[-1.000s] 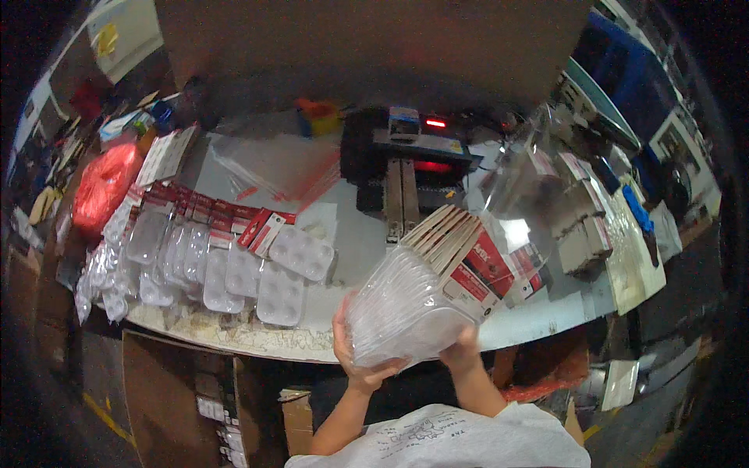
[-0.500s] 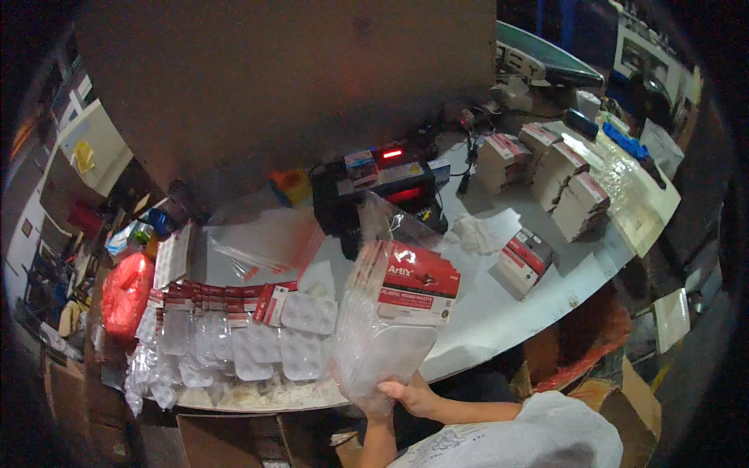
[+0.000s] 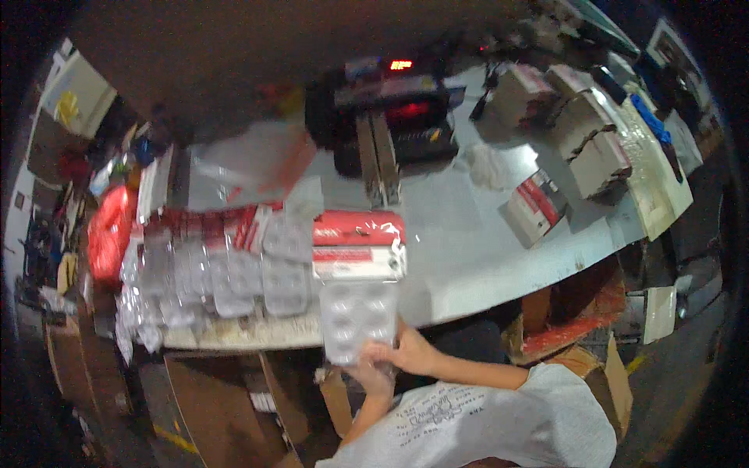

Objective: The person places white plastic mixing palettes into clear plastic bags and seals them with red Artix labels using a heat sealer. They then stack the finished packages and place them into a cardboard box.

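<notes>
Both hands hold the lower end of a bundle of plastic paint palettes [image 3: 359, 312], white and round-welled, with red and white header cards, at the near table edge. My left hand [image 3: 376, 377] is closed on its bottom end from below. Beside it, my right hand [image 3: 409, 352] grips the lower right corner, fingers partly hidden. Beyond the cards, a narrow shiny strip [image 3: 378, 156], blurred and perhaps bag film, stretches toward a black machine [image 3: 413, 148] with a lit red display. Left of the bundle, bagged palettes [image 3: 211, 273] with red cards lie in overlapping rows.
Flat clear bags [image 3: 250, 160] lie behind the rows. A red plastic bag [image 3: 111, 230] sits far left. On the right are a stack of cards [image 3: 534, 207], crumpled white material [image 3: 489, 166] and further card stacks [image 3: 599, 165]. Cardboard boxes [image 3: 569, 312] stand below the table edge.
The palette bundle has turned from a tilted, fanned position to upright, its wells now showing. Both hands keep hold of its lower end. The whole view has shifted.
</notes>
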`<act>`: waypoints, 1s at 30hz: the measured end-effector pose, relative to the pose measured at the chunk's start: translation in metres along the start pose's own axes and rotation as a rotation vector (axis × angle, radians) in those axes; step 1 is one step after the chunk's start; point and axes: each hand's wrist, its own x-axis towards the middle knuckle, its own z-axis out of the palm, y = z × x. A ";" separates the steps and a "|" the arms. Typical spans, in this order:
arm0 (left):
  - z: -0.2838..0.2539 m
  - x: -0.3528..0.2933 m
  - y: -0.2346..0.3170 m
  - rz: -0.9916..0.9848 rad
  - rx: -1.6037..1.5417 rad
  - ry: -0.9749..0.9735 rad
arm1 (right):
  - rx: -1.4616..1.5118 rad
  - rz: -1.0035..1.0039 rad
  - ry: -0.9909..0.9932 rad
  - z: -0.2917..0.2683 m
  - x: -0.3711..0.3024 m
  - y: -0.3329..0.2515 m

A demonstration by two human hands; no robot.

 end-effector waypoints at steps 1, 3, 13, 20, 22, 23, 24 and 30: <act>0.000 -0.005 0.000 -0.046 0.008 -0.021 | 0.034 0.018 -0.024 -0.003 -0.001 0.007; 0.002 -0.013 0.002 -0.198 0.017 0.040 | -0.016 0.103 -0.007 -0.013 0.001 0.016; -0.012 -0.038 0.091 0.152 1.280 -0.285 | -0.473 -0.207 0.388 -0.061 -0.045 -0.052; -0.032 -0.020 0.067 0.276 1.232 -0.318 | -0.670 -0.315 -0.035 -0.029 -0.035 -0.030; -0.041 -0.018 0.071 0.149 1.229 -0.339 | -0.701 -0.355 -0.136 -0.021 -0.029 -0.026; -0.044 -0.018 0.074 0.107 1.175 -0.376 | -0.716 -0.324 -0.210 -0.017 -0.028 -0.025; -0.046 -0.017 0.076 0.094 1.224 -0.388 | -0.737 -0.331 -0.203 -0.014 -0.026 -0.024; -0.045 -0.013 0.083 0.023 1.268 -0.445 | -0.738 -0.356 -0.226 -0.004 -0.021 -0.024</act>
